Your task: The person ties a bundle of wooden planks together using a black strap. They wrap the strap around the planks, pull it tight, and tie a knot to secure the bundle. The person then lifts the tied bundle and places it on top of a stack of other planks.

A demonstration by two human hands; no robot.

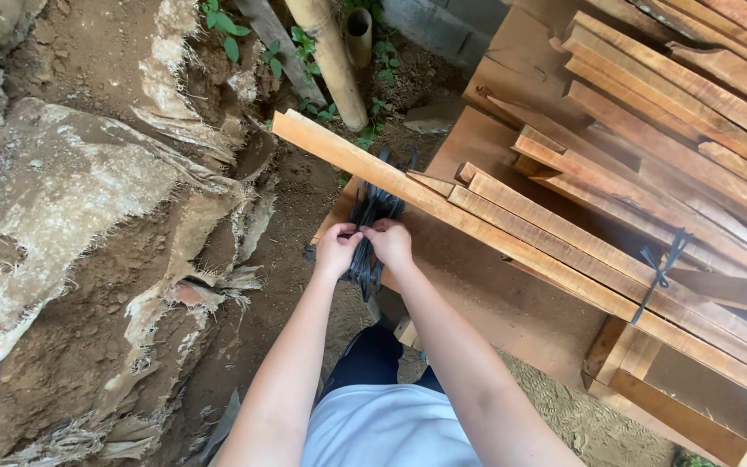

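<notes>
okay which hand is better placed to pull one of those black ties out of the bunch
Right, probably. The right hand sits directly on top of the black tie bunch, beside the long wooden plank; the left hand pinches at its left edge.

Two bare forearms run up from the lower edge, with no sleeves, watch or rings showing. The left hand (pixel 336 249) and right hand (pixel 390 243) wear no gloves. Below them show a white shirt (pixel 386 428) and dark navy trousers (pixel 372 359).

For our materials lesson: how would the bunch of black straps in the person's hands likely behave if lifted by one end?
The black straps would probably flop, since they already drape limply over the plank. Likely light: both hands grip them with fingertips only.
</notes>
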